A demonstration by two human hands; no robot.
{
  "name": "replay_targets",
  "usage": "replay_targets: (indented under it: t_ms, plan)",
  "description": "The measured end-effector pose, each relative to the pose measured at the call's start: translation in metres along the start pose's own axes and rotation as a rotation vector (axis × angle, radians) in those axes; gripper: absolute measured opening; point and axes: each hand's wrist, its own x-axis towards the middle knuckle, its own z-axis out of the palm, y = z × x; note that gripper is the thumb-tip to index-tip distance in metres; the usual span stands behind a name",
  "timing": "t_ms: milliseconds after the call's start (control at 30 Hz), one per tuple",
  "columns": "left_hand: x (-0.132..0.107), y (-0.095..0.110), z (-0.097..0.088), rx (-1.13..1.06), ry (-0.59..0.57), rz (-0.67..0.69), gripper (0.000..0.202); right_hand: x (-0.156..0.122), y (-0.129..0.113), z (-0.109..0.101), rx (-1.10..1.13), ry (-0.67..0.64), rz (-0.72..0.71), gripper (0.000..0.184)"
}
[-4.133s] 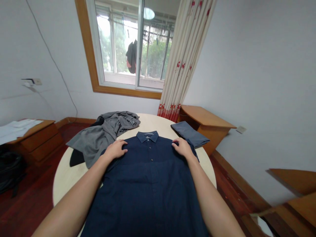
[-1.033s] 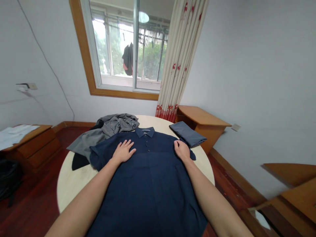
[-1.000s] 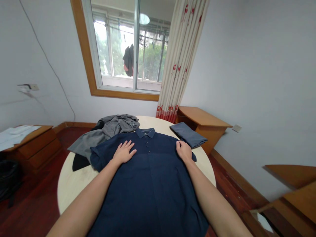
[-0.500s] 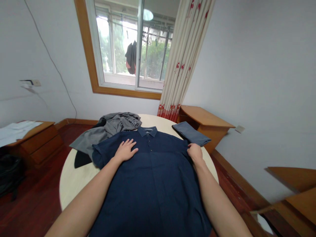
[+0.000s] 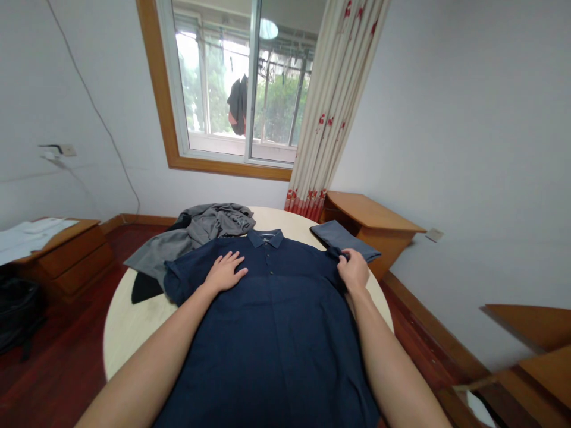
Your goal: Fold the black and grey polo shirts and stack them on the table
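Observation:
A dark blue short-sleeved polo shirt [image 5: 272,321] lies face up on a round pale table [image 5: 129,324], collar pointing away from me. My left hand [image 5: 224,272] lies flat on the shirt's chest, left of the buttons, fingers spread. My right hand [image 5: 353,270] is closed on the shirt's right sleeve at the table's right edge, pinching the fabric.
A heap of grey and black clothes [image 5: 196,235] lies at the table's far left. A folded grey-blue garment [image 5: 345,241] sits at the far right, close to my right hand. Wooden cabinets [image 5: 370,223] stand right and left [image 5: 62,255]; a window [image 5: 241,89] and curtain [image 5: 332,107] are behind.
My right hand slid from the shirt's right shoulder out to the sleeve and closed on it. The left sleeve now lies spread out. My left hand stayed on the chest.

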Motion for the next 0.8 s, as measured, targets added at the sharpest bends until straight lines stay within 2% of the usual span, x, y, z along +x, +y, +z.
replay_targets:
  t_ms: [100,167,233,300,400,467,533,600,800]
  plan:
    - [0.0,0.0,0.0,-0.002,0.003,0.003,0.063,0.003,0.007,-0.011,0.057,0.219,0.043,0.033]
    - [0.0,0.0,0.001,-0.001,0.01,0.003,0.063,0.004,0.01,-0.014,0.04,0.271,0.075,0.037]
    - [0.0,0.0,0.001,0.001,0.013,0.002,0.062,0.001,0.006,-0.011,0.014,0.263,0.027,0.04]
    - [0.0,0.0,0.001,0.004,0.012,0.001,0.062,-0.005,-0.006,-0.001,0.015,0.159,-0.153,0.038]
    - [0.0,0.001,0.0,0.009,0.01,0.002,0.062,-0.02,-0.03,0.021,0.034,-0.166,-0.521,0.04]
    - [0.0,0.001,0.0,0.011,0.012,0.002,0.062,-0.029,-0.041,0.035,0.002,-0.379,-0.62,0.045]
    - [0.0,0.001,0.0,0.008,0.015,0.002,0.061,-0.031,-0.044,0.044,-0.059,-0.515,-0.568,0.051]
    - [0.0,0.001,0.001,0.003,0.015,0.003,0.06,-0.028,-0.038,0.047,-0.122,-0.567,-0.453,0.056]
    - [0.001,-0.001,0.002,-0.01,0.016,0.005,0.061,-0.015,-0.012,0.039,-0.298,-0.515,-0.173,0.068]
